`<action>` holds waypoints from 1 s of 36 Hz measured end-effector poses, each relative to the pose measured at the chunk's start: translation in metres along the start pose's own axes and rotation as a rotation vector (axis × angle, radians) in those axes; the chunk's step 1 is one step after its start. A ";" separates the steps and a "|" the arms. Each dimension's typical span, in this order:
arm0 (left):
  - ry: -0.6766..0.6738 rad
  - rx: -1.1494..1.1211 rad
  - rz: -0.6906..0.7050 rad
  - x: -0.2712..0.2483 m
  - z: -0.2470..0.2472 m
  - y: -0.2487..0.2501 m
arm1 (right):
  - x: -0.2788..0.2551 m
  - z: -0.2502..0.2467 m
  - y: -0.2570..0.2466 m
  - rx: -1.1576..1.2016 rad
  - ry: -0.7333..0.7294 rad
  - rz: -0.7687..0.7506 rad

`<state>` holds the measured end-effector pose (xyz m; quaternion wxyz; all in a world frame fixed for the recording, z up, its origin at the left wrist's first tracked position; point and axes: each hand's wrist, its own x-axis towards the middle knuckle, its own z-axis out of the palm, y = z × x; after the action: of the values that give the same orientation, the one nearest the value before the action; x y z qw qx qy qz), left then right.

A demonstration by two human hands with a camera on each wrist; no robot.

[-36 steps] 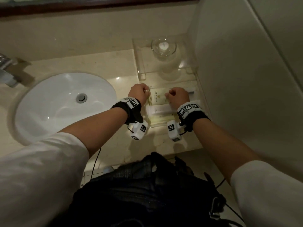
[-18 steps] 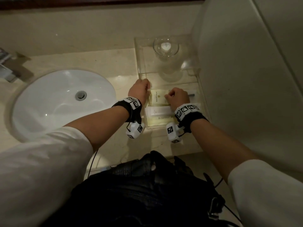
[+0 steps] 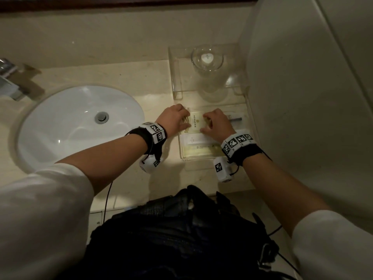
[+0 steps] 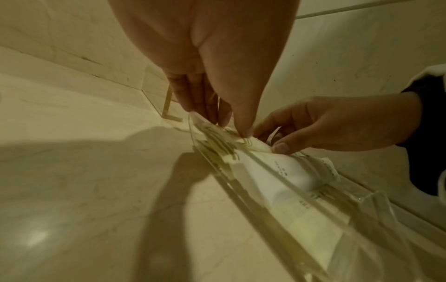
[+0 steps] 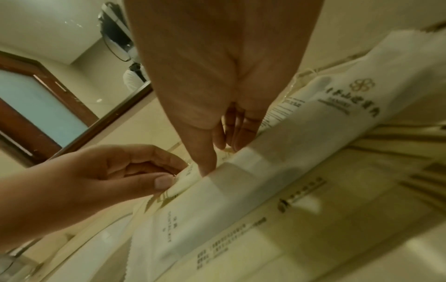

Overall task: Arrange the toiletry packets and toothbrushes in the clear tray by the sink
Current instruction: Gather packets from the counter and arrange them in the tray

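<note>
The clear tray [image 3: 182, 156] stands on the counter right of the sink. Flat white packets lie in it: a gold-logo packet [image 3: 196, 123] at the far part and a plain white packet [image 3: 193, 139] nearer me. A dark toothbrush handle [image 3: 235, 118] shows at the tray's right side. My left hand [image 3: 184, 122] pinches the gold-logo packet's left end between thumb and fingers [image 4: 218, 116]. Gripping the same packet a little further right is my right hand [image 3: 205, 124], thumb on top. The right wrist view shows both hands [image 5: 220, 157] on the packet [image 5: 241, 183].
White sink basin [image 3: 80, 126] with a faucet [image 3: 10, 81] lies to the left. A second clear tray [image 3: 175, 77] behind holds a glass tumbler [image 3: 207, 59]. A wall [image 3: 302, 98] stands close on the right. A black bag [image 3: 181, 229] hangs below the counter edge.
Both hands stay on the gold-logo packet in the tray. They have shifted only slightly toward me, and the head view has moved a little.
</note>
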<state>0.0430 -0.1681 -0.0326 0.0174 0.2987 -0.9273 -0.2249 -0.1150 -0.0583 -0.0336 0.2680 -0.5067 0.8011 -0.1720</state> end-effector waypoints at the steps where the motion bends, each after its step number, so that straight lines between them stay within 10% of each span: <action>1: -0.010 0.011 0.010 -0.001 0.000 -0.001 | 0.000 0.000 0.000 -0.008 -0.014 -0.003; 17: -0.089 0.166 0.063 0.001 -0.008 -0.002 | 0.004 -0.004 -0.005 -0.051 -0.034 -0.028; 36: 0.199 -0.467 -0.277 -0.020 -0.019 -0.012 | 0.003 -0.017 -0.032 0.097 0.126 -0.177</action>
<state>0.0689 -0.1728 -0.0189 0.1455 0.4311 -0.7945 -0.4022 -0.1031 -0.0751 -0.0032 0.2253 -0.5500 0.7593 -0.2649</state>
